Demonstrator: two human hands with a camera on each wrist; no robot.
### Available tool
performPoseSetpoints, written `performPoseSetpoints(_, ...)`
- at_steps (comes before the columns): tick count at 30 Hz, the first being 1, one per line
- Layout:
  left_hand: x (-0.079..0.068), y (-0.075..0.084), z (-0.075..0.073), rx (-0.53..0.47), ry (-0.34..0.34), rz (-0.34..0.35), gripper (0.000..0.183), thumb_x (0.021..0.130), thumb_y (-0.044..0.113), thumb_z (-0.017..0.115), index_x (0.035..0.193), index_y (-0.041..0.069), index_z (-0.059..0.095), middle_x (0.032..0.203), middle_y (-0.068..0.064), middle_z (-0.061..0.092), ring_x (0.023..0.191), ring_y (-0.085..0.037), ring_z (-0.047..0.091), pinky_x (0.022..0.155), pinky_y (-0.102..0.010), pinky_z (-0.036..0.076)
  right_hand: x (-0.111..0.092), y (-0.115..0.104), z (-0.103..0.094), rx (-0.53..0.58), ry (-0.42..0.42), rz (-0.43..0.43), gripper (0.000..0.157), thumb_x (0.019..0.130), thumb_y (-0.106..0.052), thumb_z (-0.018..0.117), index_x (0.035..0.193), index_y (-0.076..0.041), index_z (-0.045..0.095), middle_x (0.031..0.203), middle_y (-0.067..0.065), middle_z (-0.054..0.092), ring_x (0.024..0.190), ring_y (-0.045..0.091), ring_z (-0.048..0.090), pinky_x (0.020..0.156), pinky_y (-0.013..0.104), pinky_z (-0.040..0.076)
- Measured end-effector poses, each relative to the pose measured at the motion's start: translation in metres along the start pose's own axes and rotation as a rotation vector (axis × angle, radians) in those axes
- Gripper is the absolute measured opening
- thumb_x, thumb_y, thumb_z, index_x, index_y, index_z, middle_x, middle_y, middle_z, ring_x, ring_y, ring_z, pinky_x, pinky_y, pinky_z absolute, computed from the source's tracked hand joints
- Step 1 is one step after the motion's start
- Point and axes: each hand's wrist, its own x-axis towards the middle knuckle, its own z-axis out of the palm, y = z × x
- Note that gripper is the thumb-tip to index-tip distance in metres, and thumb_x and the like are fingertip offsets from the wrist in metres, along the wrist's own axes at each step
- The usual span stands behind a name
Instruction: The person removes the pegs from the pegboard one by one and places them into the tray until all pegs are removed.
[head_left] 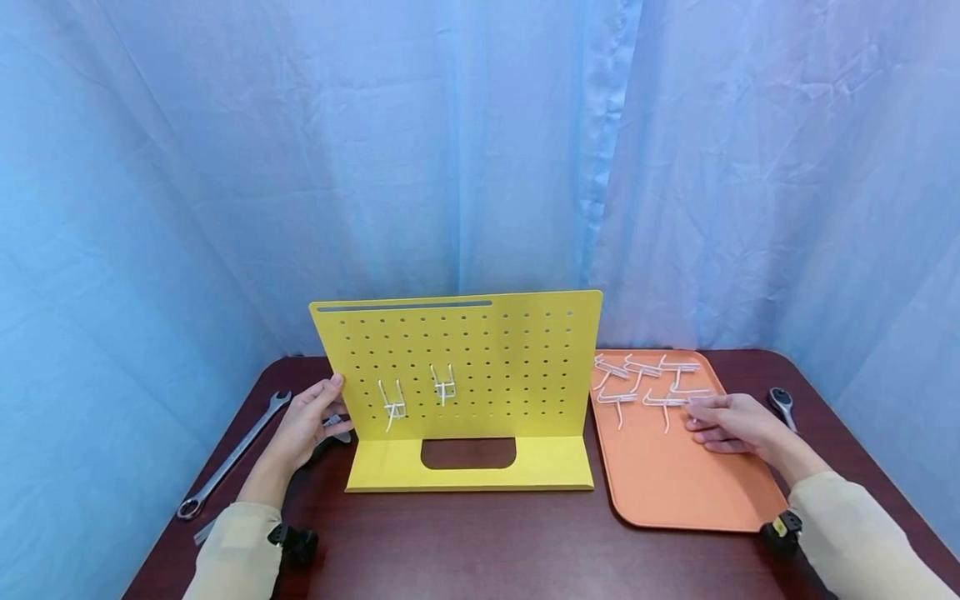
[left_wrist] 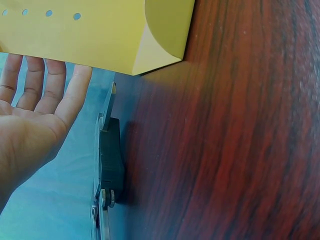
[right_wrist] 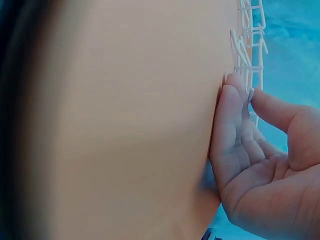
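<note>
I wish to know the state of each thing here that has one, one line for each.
Board: upright
Board hooks: two, attached to the board
Tray: lying flat
Tray hooks: loose, in the tray's far half
Left hand: holding the board's left edge
Right hand: pinching a hook
Wrench: lying flat
Black tool: lying beside the board
Ratchet: lying right of the tray
Curtain: hanging in folds

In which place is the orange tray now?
In the head view, the orange tray lies on the table, right of the yellow pegboard, beneath the right hand.
</note>
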Motion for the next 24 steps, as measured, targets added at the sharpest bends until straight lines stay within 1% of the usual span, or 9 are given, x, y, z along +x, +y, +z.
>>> performPoseSetpoints(2,0.0,0.0,0.0,0.0,0.002,-0.003,0.039,0.102,0.051,0.056,0.116,0.017,0.07,0.101,-0.001,0.072,0.097,-0.021,0.066,0.085,-0.042,0.059,0.0,-0.002,0.001,-0.009,0.02,0.014,0.054,0.104,-0.034,0.061,0.134,0.01,0.053,0.094,0.002,0.074,0.081,0.014,0.073,0.074,0.033,0.061)
performPoseSetpoints(6,0.0,0.0,0.0,0.004,0.006,-0.008,0.039,0.102,0.051,0.056,0.116,0.018,0.07,0.101,-0.001,0.072,0.097,-0.021,0.066,0.085,-0.042,0.059,-0.001,-0.003,0.001,-0.018,0.034,0.032,0.051,0.104,-0.032,0.061,0.133,0.009,0.053,0.091,0.001,0.073,0.08,0.013,0.073,0.074,0.033,0.061)
performPoseSetpoints(9,0.0,0.0,0.0,0.009,0.007,-0.007,0.039,0.102,0.051,0.056,0.116,0.018,0.07,0.101,-0.001,0.072,0.097,-0.021,0.066,0.084,-0.041,0.059,-0.001,-0.002,0.001,-0.016,0.032,0.034,0.048,0.105,-0.031,0.06,0.131,0.009,0.054,0.09,0.001,0.072,0.079,0.012,0.072,0.074,0.031,0.061)
performPoseSetpoints(12,0.0,0.0,0.0,0.013,0.003,-0.003,0.039,0.102,0.052,0.056,0.117,0.018,0.07,0.101,-0.001,0.072,0.098,-0.022,0.066,0.085,-0.041,0.059,-0.002,-0.002,0.002,-0.012,0.048,0.04,0.046,0.104,-0.03,0.061,0.128,0.009,0.056,0.089,0.001,0.072,0.079,0.013,0.072,0.074,0.031,0.061)
performPoseSetpoints(16,-0.001,0.0,-0.002,0.005,-0.002,-0.007,0.038,0.102,0.05,0.056,0.117,0.018,0.07,0.101,-0.002,0.072,0.097,-0.021,0.066,0.086,-0.042,0.059,-0.004,-0.002,0.003,-0.003,0.046,0.041,0.05,0.104,-0.03,0.06,0.133,0.011,0.052,0.092,0.002,0.073,0.082,0.016,0.072,0.076,0.035,0.061)
performPoseSetpoints(19,-0.002,0.0,-0.003,0.003,-0.002,-0.011,0.038,0.103,0.049,0.056,0.119,0.017,0.069,0.102,-0.002,0.071,0.097,-0.021,0.066,0.087,-0.044,0.059,-0.006,-0.004,0.004,0.024,0.008,0.025,0.052,0.106,-0.027,0.058,0.138,0.013,0.046,0.096,0.004,0.073,0.084,0.018,0.072,0.079,0.038,0.061)
performPoseSetpoints(21,-0.002,0.001,-0.003,0.008,-0.006,-0.01,0.039,0.103,0.049,0.055,0.121,0.017,0.069,0.103,-0.002,0.071,0.098,-0.021,0.065,0.088,-0.044,0.058,-0.009,-0.004,0.003,0.051,-0.017,0.02,0.051,0.106,-0.025,0.058,0.139,0.012,0.045,0.097,0.005,0.073,0.085,0.019,0.072,0.079,0.04,0.061)
performPoseSetpoints(24,-0.001,0.002,-0.001,0.016,-0.01,-0.011,0.041,0.103,0.05,0.055,0.123,0.017,0.068,0.104,-0.002,0.071,0.099,-0.023,0.065,0.088,-0.044,0.058,-0.014,-0.006,0.001,0.09,-0.066,0.004,0.046,0.106,-0.022,0.057,0.136,0.011,0.048,0.098,0.006,0.072,0.085,0.02,0.072,0.08,0.043,0.061)
